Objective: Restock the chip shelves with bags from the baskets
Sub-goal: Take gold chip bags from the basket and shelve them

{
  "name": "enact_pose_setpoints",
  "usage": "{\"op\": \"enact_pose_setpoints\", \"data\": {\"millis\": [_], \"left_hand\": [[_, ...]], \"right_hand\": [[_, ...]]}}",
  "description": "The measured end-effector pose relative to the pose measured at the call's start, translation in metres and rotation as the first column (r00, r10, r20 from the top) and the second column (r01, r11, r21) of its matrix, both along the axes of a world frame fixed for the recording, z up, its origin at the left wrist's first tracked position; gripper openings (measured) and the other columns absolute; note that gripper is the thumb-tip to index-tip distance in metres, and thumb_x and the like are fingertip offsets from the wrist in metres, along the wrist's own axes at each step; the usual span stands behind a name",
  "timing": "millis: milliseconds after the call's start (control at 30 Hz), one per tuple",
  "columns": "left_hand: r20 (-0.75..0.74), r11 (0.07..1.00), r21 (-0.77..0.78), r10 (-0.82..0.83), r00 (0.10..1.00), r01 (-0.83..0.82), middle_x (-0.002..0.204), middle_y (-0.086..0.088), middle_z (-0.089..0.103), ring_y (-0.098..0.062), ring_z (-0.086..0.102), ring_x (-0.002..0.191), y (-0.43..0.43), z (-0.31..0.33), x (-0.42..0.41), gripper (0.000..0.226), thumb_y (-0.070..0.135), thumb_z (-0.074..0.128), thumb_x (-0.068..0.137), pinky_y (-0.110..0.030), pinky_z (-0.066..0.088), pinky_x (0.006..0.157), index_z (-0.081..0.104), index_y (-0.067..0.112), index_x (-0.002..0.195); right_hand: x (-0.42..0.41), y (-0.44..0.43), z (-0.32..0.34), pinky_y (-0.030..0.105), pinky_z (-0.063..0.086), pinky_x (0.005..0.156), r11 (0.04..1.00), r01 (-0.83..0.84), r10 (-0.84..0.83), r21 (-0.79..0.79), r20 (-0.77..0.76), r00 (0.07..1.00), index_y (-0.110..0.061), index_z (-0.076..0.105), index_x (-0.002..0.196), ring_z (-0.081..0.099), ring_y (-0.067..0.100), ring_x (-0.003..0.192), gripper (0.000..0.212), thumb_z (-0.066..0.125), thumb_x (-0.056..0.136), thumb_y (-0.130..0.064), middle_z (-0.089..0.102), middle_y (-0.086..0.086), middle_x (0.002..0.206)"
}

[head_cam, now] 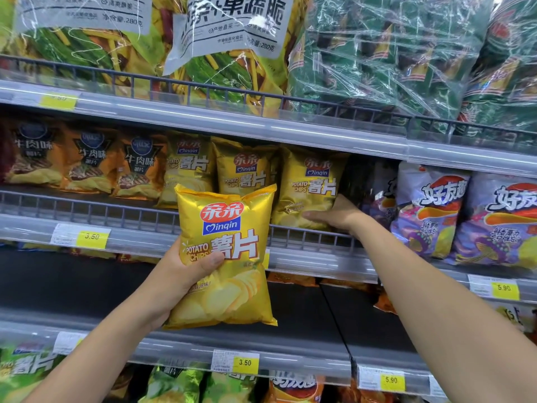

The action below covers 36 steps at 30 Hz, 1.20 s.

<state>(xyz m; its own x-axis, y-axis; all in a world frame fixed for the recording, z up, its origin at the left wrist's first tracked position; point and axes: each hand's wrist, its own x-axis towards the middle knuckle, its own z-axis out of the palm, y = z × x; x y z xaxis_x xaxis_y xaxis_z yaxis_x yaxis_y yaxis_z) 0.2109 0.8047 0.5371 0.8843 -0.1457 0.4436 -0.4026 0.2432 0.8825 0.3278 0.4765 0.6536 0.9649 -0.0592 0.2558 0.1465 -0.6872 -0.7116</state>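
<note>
My left hand (186, 269) grips a yellow potato chip bag (229, 274) upright in front of the middle shelf, thumb across its front. My right hand (334, 216) reaches onto that shelf and holds the lower right side of another yellow chip bag (311, 184) standing there. Two more yellow bags (247, 170) stand to its left behind the wire shelf rail (87, 207). No baskets are in view.
Orange beef-flavour chip bags (90, 164) fill the shelf's left, purple bags (430, 210) its right. Large vegetable crisp packs (226, 45) and green multipacks (386, 53) sit on the top shelf. The dark shelf (305, 312) below looks mostly bare. Yellow price tags (91, 237) line the edges.
</note>
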Motion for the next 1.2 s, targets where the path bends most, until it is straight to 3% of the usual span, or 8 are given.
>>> {"op": "enact_pose_setpoints", "data": {"millis": [133, 267, 433, 567, 733, 833, 1000, 1200], "left_hand": [[-0.015, 1.000, -0.001, 0.008, 1.000, -0.008, 0.121, -0.005, 0.077, -0.030, 0.074, 0.111, -0.001, 0.001, -0.002, 0.064, 0.038, 0.088, 0.079, -0.052, 0.059, 0.094, 0.061, 0.022, 0.135], [-0.011, 0.999, 0.021, 0.037, 0.999, -0.037, 0.121, -0.004, 0.077, -0.028, 0.075, 0.109, -0.002, 0.003, -0.004, 0.098, 0.063, 0.096, 0.051, -0.049, 0.061, 0.091, 0.061, 0.025, 0.135], [-0.037, 0.999, -0.002, 0.032, 0.999, -0.032, 0.121, -0.006, 0.077, -0.030, 0.074, 0.110, -0.004, 0.005, -0.006, 0.064, 0.042, 0.088, 0.079, -0.058, 0.056, 0.099, 0.062, 0.023, 0.135], [-0.056, 1.000, -0.004, 0.003, 0.998, -0.003, 0.122, -0.007, 0.076, -0.031, 0.074, 0.111, -0.004, 0.009, -0.010, 0.056, 0.036, 0.083, 0.085, -0.056, 0.056, 0.099, 0.062, 0.022, 0.135], [-0.062, 0.999, 0.033, -0.022, 0.998, 0.025, 0.122, -0.006, 0.077, -0.030, 0.074, 0.111, -0.012, 0.020, -0.010, 0.058, 0.035, 0.081, 0.083, -0.052, 0.056, 0.098, 0.062, 0.020, 0.135], [-0.043, 0.997, 0.061, -0.052, 0.998, 0.055, 0.122, -0.005, 0.076, -0.029, 0.074, 0.111, -0.027, 0.032, -0.010, 0.067, 0.043, 0.090, 0.078, -0.051, 0.058, 0.095, 0.061, 0.023, 0.135], [-0.007, 0.993, 0.100, -0.069, 0.998, 0.070, 0.123, -0.002, 0.076, -0.026, 0.074, 0.112, -0.055, 0.055, -0.011, 0.079, 0.048, 0.092, 0.069, -0.054, 0.058, 0.098, 0.058, 0.026, 0.137], [0.144, 0.974, 0.211, -0.115, 0.983, 0.083, 0.116, 0.009, 0.078, -0.014, 0.075, 0.106, -0.084, 0.084, -0.022, 0.056, 0.038, 0.080, 0.079, -0.033, 0.063, 0.082, 0.058, 0.031, 0.130]], "right_hand": [[0.007, -0.004, -0.001, 0.041, 0.047, 0.108, 0.999, -0.036, 0.036, 0.017, -0.027, 0.999, -0.022, 0.045, 0.146, 0.058, 0.023, 0.126, 0.137, 0.090, 0.030, -0.078, 0.059, -0.001, 0.143], [-0.005, -0.002, 0.000, 0.042, 0.043, 0.111, 0.996, -0.026, 0.030, 0.082, -0.053, 0.998, -0.017, 0.040, 0.148, 0.053, 0.024, 0.132, 0.118, 0.097, 0.052, -0.056, 0.055, -0.002, 0.142], [-0.036, 0.000, 0.006, 0.038, 0.044, 0.109, 0.983, -0.049, 0.044, 0.178, 0.033, 0.998, -0.016, 0.048, 0.137, 0.057, 0.023, 0.127, 0.086, 0.094, 0.066, -0.037, 0.060, -0.001, 0.134], [-0.065, -0.004, -0.004, 0.044, 0.044, 0.113, 0.985, 0.048, -0.085, 0.165, 0.227, 0.970, -0.010, 0.032, 0.157, 0.049, 0.026, 0.138, 0.095, 0.085, 0.083, -0.034, 0.048, 0.009, 0.153], [-0.117, 0.002, -0.018, 0.032, 0.052, 0.105, 0.987, -0.074, 0.008, 0.145, 0.411, 0.912, -0.016, 0.062, 0.139, 0.064, 0.008, 0.119, 0.054, 0.079, 0.089, -0.024, 0.068, -0.003, 0.131], [-0.143, 0.011, -0.023, 0.031, 0.060, 0.092, 0.969, -0.196, 0.134, 0.154, 0.339, 0.931, -0.021, 0.069, 0.127, 0.070, 0.002, 0.104, 0.040, 0.077, 0.090, -0.029, 0.075, -0.006, 0.118], [-0.170, 0.021, -0.025, 0.036, 0.063, 0.083, 0.932, -0.360, 0.359, 0.039, 0.019, 0.933, -0.039, 0.047, 0.141, 0.068, 0.001, 0.111, 0.071, 0.074, 0.078, -0.056, 0.068, -0.013, 0.127], [-0.180, 0.017, -0.018, 0.027, 0.061, 0.076, 0.934, -0.350, 0.340, 0.063, 0.136, 0.931, -0.046, 0.056, 0.124, 0.070, 0.001, 0.106, 0.055, 0.082, 0.075, -0.051, 0.072, -0.020, 0.118]]}}
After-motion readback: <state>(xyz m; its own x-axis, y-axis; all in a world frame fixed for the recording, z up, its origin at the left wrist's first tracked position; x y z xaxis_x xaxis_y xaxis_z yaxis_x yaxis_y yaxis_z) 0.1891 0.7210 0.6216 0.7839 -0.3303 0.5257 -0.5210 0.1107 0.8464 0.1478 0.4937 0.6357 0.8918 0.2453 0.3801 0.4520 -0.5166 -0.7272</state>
